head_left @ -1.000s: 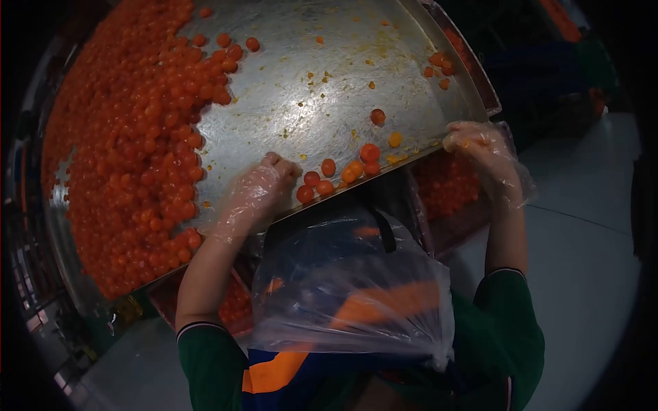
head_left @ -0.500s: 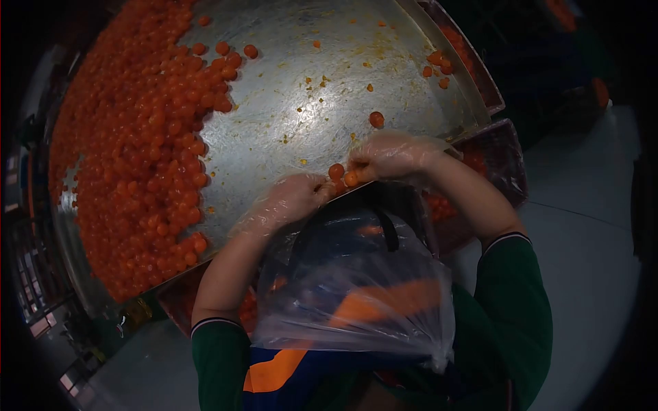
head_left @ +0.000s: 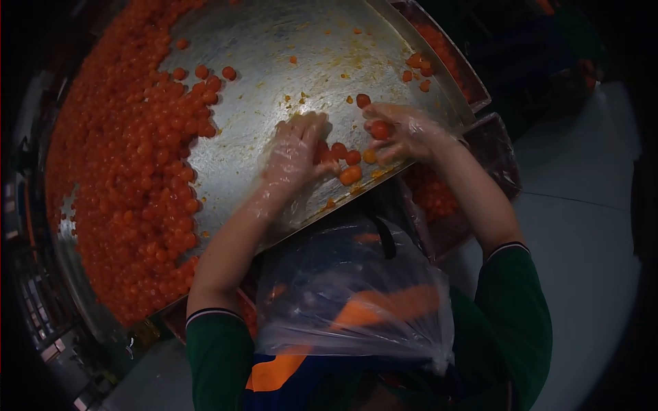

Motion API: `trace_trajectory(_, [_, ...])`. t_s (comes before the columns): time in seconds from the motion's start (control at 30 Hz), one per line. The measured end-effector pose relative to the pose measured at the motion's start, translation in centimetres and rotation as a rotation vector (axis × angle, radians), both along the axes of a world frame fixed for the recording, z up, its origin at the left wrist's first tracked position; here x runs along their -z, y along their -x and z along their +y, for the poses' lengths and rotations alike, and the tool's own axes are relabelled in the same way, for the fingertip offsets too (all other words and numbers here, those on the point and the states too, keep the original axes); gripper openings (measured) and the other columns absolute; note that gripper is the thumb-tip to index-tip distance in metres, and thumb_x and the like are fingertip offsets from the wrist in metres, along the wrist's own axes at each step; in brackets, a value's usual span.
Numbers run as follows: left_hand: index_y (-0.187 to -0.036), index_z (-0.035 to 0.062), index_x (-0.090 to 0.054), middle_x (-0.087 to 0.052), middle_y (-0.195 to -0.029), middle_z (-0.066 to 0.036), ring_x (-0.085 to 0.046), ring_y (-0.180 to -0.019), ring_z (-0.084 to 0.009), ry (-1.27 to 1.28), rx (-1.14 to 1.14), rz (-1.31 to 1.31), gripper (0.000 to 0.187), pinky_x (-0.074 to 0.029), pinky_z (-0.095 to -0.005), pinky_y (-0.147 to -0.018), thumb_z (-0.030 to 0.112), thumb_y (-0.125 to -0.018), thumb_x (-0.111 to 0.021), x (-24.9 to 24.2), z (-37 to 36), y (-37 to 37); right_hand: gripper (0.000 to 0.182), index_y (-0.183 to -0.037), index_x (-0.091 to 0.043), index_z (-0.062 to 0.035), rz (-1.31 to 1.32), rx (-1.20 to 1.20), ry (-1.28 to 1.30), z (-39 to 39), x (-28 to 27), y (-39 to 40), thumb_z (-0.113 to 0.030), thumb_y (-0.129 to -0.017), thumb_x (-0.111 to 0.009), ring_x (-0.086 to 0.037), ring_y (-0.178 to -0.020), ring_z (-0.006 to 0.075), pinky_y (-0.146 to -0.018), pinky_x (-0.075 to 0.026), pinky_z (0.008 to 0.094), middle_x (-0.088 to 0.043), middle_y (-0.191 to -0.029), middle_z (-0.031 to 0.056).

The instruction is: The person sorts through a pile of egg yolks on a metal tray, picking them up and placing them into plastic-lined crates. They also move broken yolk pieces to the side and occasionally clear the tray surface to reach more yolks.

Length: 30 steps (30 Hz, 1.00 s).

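My left hand (head_left: 295, 151), in a clear plastic glove, lies on the metal table (head_left: 247, 130) with its fingers stretched out and thumb apart. A small group of orange egg yolks (head_left: 353, 157) sits between my hands, one against the inner side of my left hand. My right hand (head_left: 411, 133), also gloved, has its fingers spread around one yolk (head_left: 380, 129); it does not look closed on it. Another yolk (head_left: 363, 101) rests at its fingertips. A yellower piece (head_left: 370, 156) lies below its thumb.
A large mass of yolks (head_left: 130, 185) covers the table's left side. Crates with plastic liners holding yolks stand beyond the right edge (head_left: 452, 55) and below it (head_left: 435, 195). Crumbs and a few broken pieces (head_left: 419, 65) dot the metal. A plastic apron (head_left: 356, 294) covers my front.
Both hands have moved away from the near edge, up onto the table, and their curled fingers have opened. The yolks from the edge now lie farther in, spread between the hands.
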State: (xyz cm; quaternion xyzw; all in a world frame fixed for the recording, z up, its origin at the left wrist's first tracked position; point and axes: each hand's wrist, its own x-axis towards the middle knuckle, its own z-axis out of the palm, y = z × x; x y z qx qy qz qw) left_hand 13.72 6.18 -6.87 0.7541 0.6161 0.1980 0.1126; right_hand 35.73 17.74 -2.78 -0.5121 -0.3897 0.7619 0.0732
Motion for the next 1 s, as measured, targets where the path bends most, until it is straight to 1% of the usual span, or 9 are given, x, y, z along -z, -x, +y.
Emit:
trace_trajectory(0.17, [-0.13,0.0054,-0.051,-0.055,-0.126,-0.016,-0.051,-0.116,-0.0352,0.115,0.119,-0.377,0.081,-0.04,-0.0419,-0.103,0.026,-0.06,-0.086,0.9,5.9,-1.8,0.045,-0.124,-0.049,-0.003,0.458,0.386,0.257,-1.4,4.0,4.8,-0.037,-0.095,-0.053,-0.058,-0.104,0.0277,-0.085,-0.055,0.0447,-0.055,-0.118,0.0145])
trace_trajectory(0.3, [-0.128,0.0054,-0.052,-0.056,-0.123,-0.017,-0.053,-0.115,-0.0337,-0.066,-0.096,-0.68,0.06,-0.041,-0.041,-0.101,0.035,-0.08,-0.073,2.4,6.4,-4.2,0.042,-0.122,-0.051,-0.0038,0.703,0.805,0.397,-1.8,4.6,8.2,-0.037,-0.096,-0.05,-0.059,-0.106,0.0261,-0.09,-0.052,0.0446,-0.056,-0.118,0.0122])
trace_trajectory(0.33, [-0.131,0.0062,-0.051,-0.056,-0.124,-0.018,-0.053,-0.115,-0.0305,-0.196,-0.04,-0.438,0.058,-0.041,-0.0397,-0.1,0.045,-0.089,-0.061,2.2,6.6,-4.2,0.042,-0.121,-0.052,-0.0048,0.742,0.879,0.442,-2.0,4.4,8.3,-0.037,-0.094,-0.053,-0.06,-0.105,0.0254,-0.09,-0.053,0.043,-0.057,-0.118,0.0113])
trace_trajectory(0.47, [-0.132,0.013,-0.053,-0.056,-0.123,-0.016,-0.058,-0.108,-0.032,0.286,0.135,-1.019,0.053,-0.047,-0.038,-0.094,0.041,-0.088,-0.061,-6.0,6.5,-4.3,0.055,-0.122,-0.056,-0.0086,0.759,0.66,0.259,-1.6,2.0,2.8,-0.054,-0.094,-0.043,-0.059,-0.105,0.0289,-0.089,-0.051,0.0509,-0.061,-0.116,0.0139])
trace_trajectory(0.53, [-0.124,0.0178,-0.058,-0.06,-0.115,-0.011,-0.061,-0.101,-0.0325,0.199,0.31,-0.085,0.042,-0.051,-0.0409,-0.087,0.035,-0.085,-0.061,-7.9,4.4,-4.1,0.054,-0.122,-0.056,-0.0084,0.898,0.664,0.287,-1.2,1.9,-3.0,-0.053,-0.096,-0.04,-0.061,-0.102,0.0314,-0.086,-0.051,0.0536,-0.063,-0.111,0.0151])
trace_trajectory(0.7, [-0.105,0.0139,-0.062,-0.061,-0.102,-0.01,-0.062,-0.093,-0.0306,0.15,0.514,0.114,0.026,-0.052,-0.0426,-0.079,0.028,-0.083,-0.061,-1.2,-0.5,-3.6,0.047,-0.126,-0.051,-0.0096,1.197,0.414,0.083,-1.7,4.1,-15.5,-0.045,-0.097,-0.042,-0.059,-0.108,0.0367,-0.08,-0.052,0.055,-0.062,-0.114,0.0166])
trace_trajectory(0.77, [-0.104,0.0135,-0.062,-0.062,-0.102,-0.012,-0.062,-0.094,-0.0321,0.23,0.439,0.072,0.024,-0.051,-0.0437,-0.079,0.026,-0.084,-0.059,-0.3,-0.4,-4.0,0.046,-0.128,-0.05,-0.01,0.371,1.118,-0.028,-2.9,5.4,-17.7,-0.043,-0.097,-0.043,-0.056,-0.111,0.0356,-0.079,-0.052,0.0536,-0.058,-0.121,0.0174])
trace_trajectory(0.9, [-0.105,0.0105,-0.059,-0.064,-0.101,-0.017,-0.062,-0.096,-0.0358,0.411,0.225,-0.232,0.022,-0.049,-0.046,-0.078,0.021,-0.087,-0.055,-1.4,-0.1,-3.7,0.046,-0.134,-0.046,-0.0099,-0.284,1.203,-0.098,-3.4,7.2,-19.5,-0.037,-0.097,-0.05,-0.059,-0.095,0.0261,-0.08,-0.052,0.0409,-0.06,-0.118,0.0095])
trace_trajectory(1.0, [-0.106,0.009,-0.058,-0.065,-0.1,-0.019,-0.062,-0.092,-0.0382,0.602,-0.046,-0.504,0.021,-0.049,-0.0462,-0.078,0.023,-0.09,-0.054,-2.5,-0.5,-2.6,0.04,-0.129,-0.052,-0.009,-0.233,1.025,-0.464,-1.7,5.5,-17.7,-0.031,-0.096,-0.055,-0.058,-0.089,0.019,-0.071,-0.052,0.0336,-0.061,-0.115,0.0075])
